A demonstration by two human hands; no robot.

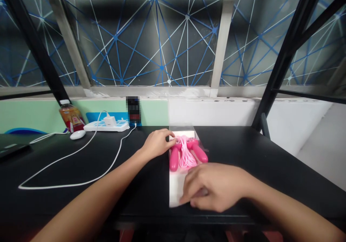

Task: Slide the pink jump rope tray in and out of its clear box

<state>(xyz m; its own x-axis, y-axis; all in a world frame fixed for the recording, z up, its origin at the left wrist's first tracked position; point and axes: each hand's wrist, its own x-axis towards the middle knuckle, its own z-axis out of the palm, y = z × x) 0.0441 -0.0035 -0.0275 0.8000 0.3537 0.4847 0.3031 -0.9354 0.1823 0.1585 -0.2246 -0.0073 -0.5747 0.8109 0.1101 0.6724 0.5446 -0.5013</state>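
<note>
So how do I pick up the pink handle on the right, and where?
I'd hold the pink handle round its thick, rounded part, coming from above, with thumb and fingers on its long sides. It slants out away from the bunched cord, so that part looks easiest to reach. The right hand is in the way on the near side.

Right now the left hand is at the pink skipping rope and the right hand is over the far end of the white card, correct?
Wrong end: the head view shows the right hand over the near end of the white card. The left hand is at the pink skipping rope, as you said.
</note>
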